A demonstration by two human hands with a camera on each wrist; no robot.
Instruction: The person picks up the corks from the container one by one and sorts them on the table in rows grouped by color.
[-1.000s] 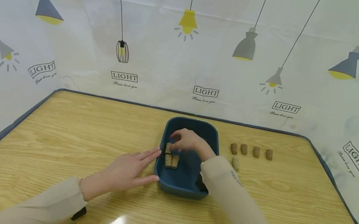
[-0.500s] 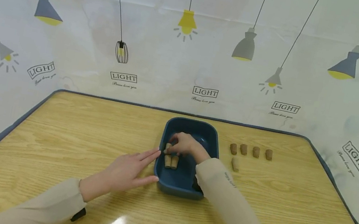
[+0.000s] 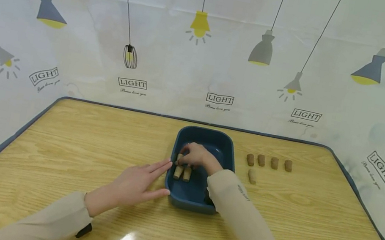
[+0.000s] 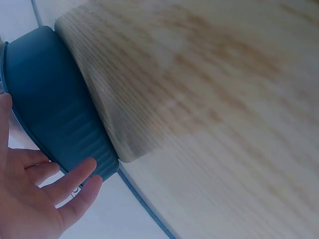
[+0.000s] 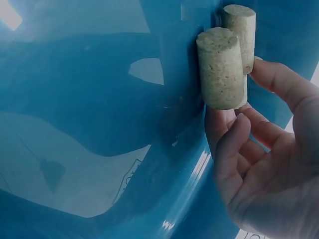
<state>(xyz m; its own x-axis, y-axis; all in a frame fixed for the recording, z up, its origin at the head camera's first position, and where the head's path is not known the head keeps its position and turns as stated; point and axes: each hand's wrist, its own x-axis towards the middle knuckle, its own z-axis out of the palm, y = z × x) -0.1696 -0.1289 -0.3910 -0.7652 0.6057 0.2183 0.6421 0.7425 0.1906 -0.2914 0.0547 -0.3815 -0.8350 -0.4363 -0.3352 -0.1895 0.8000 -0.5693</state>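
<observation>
A deep blue plastic bin [image 3: 196, 207] stands on the wooden table. My left hand [image 3: 129, 182] lies against its left side, fingers extended and fingertips at the rim; the left wrist view shows these fingers spread along the outer wall [image 4: 55, 94]. Inside the bin, my right hand [image 3: 196, 154] pinches a cork [image 3: 180, 157] by the left wall, thumb on one side and fingers on the other. Two more corks, a left one [image 3: 178, 172] and a right one [image 3: 187, 174], lie just in front of it. Close up, a speckled cork [image 5: 220, 69] partly covers those behind.
Right of the bin, several darker brown corks [image 3: 274, 163] form a row on the table, with one paler cork [image 3: 252, 176] in front of them. A wall sheet printed with lamps [image 3: 226, 57] rises behind the table's dark back edge [image 3: 121, 108].
My right hand has come down onto the cork by the left wall and drawn slightly nearer. The front left cork has shifted left and tilted. My left hand keeps its place.
</observation>
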